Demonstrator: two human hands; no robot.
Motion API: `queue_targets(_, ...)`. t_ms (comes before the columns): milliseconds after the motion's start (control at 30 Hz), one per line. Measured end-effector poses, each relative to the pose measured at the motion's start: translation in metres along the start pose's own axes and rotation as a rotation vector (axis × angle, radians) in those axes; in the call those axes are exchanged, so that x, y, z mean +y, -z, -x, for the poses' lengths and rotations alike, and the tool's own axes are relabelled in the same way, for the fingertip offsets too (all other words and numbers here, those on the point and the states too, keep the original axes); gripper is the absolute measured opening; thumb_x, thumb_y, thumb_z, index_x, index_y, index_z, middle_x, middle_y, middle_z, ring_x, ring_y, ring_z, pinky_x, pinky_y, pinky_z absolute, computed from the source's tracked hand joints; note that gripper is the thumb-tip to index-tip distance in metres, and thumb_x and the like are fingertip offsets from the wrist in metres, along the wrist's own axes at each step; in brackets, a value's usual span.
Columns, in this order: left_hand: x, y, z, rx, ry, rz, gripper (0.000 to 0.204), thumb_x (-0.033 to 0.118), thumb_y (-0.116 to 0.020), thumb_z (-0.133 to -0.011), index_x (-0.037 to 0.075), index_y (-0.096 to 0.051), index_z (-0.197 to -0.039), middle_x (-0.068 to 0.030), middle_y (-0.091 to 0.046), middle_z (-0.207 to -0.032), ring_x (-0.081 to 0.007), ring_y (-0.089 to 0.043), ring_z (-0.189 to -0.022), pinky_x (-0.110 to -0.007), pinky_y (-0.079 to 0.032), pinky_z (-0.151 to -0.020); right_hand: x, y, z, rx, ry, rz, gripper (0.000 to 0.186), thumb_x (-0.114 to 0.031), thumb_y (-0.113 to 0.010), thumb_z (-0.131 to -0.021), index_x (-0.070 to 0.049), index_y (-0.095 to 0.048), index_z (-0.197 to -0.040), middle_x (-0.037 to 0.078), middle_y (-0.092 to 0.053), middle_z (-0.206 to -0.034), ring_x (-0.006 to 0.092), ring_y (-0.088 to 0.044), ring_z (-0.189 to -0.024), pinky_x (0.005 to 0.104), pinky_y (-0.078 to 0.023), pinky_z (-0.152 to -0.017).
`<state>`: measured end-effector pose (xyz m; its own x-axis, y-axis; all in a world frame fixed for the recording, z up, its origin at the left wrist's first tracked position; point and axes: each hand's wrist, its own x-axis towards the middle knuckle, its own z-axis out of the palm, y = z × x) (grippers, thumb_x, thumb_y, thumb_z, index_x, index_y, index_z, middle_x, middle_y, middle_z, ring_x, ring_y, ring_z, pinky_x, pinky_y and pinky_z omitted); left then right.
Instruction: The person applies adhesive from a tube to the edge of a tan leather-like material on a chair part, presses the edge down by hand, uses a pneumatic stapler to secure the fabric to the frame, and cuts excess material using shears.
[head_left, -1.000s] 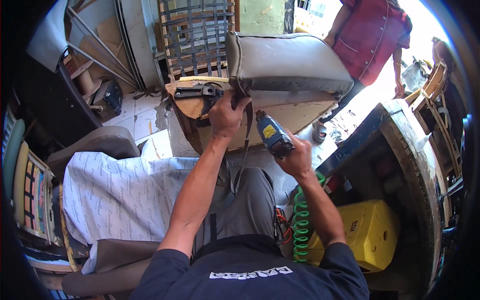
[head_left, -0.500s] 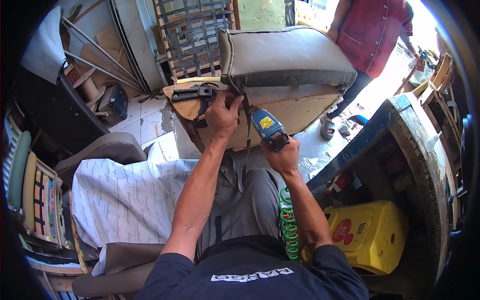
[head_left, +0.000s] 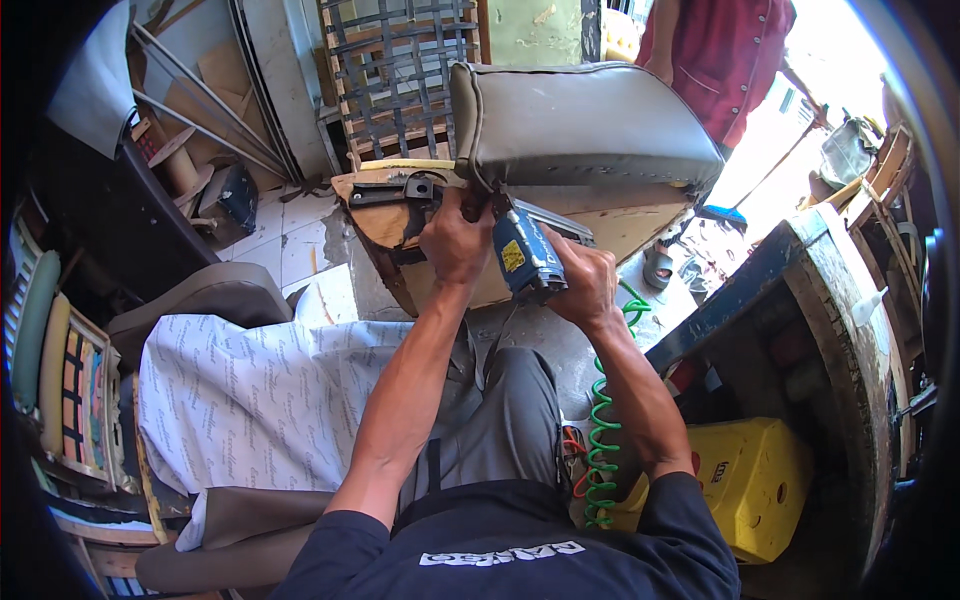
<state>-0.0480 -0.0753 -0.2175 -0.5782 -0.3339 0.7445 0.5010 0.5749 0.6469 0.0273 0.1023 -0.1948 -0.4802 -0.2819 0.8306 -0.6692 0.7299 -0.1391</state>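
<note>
My right hand (head_left: pixel 587 283) is wrapped round a blue air staple gun (head_left: pixel 527 255), its nose up against the lower front corner of a grey-brown padded cushion (head_left: pixel 590 125). Beside that nose, the fingers of my left hand (head_left: pixel 460 240) are closed at the same corner, pinching a dark strip (head_left: pixel 496 340) whose loose end hangs down over my lap. The fingertips are partly hidden behind the staple gun. Under the cushion is a bare wooden base (head_left: pixel 610 222). A black long-bodied tool (head_left: pixel 385 192) lies on the base just left of my left hand.
From the staple gun a green coiled hose (head_left: pixel 600 430) runs down past my right forearm. A yellow container (head_left: pixel 750 490) and a worn blue-edged wooden frame (head_left: pixel 740 280) stand on the right. White printed sheeting (head_left: pixel 250 400) spreads at left. Behind the cushion stands a person in red (head_left: pixel 725 70).
The staple gun has moved up and left, turning so its nose meets the cushion corner. My left hand has shifted slightly right, keeping its pinch. The standing person has moved a little left.
</note>
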Motion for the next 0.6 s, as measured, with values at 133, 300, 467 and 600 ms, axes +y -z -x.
queue_targets(133,0.01,0.005,0.004,-0.064,0.085,0.043,0.029,0.03,-0.082,-0.085,0.011,-0.072,-0.103,-0.0105,-0.078,-0.088,-0.0322,-0.077,-0.085,-0.041,-0.058,-0.07,0.008,0.001,-0.002,-0.035,0.018,0.03,0.058,-0.019,-0.083,-0.067,-0.01,-0.067,-0.122,0.009,-0.072,-0.078,0.028,-0.073,-0.069,0.0407,-0.057,-0.06)
queue_targets(300,0.006,0.009,0.002,-0.067,0.079,-0.021,0.028,0.031,-0.082,-0.084,0.01,-0.071,-0.099,-0.0118,-0.077,-0.085,-0.0339,-0.076,-0.083,-0.042,-0.057,-0.069,0.004,-0.006,-0.008,-0.061,0.024,0.045,0.041,-0.015,-0.076,-0.076,-0.012,-0.066,-0.116,0.009,-0.069,-0.075,0.0285,-0.072,-0.068,0.042,-0.055,-0.057)
queue_targets(467,-0.006,0.0,-0.013,-0.075,0.036,-0.002,0.026,0.03,-0.081,-0.085,0.007,-0.07,-0.092,-0.0136,-0.076,-0.082,-0.0337,-0.076,-0.079,-0.042,-0.056,-0.065,-0.002,-0.009,-0.005,-0.054,-0.026,0.074,0.051,-0.02,-0.081,-0.073,-0.014,-0.067,-0.122,0.012,-0.072,-0.079,0.0312,-0.073,-0.068,0.0414,-0.057,-0.061)
queue_targets(600,-0.003,0.002,-0.007,-0.082,-0.028,0.034,0.032,0.032,-0.085,-0.082,0.007,-0.066,-0.086,-0.0112,-0.073,-0.076,-0.0325,-0.073,-0.071,-0.042,-0.055,-0.063,-0.016,-0.009,0.023,0.002,-0.253,-0.106,0.051,-0.015,-0.082,-0.072,-0.008,-0.069,-0.121,0.017,-0.075,-0.085,0.0334,-0.076,-0.076,0.0414,-0.058,-0.063)
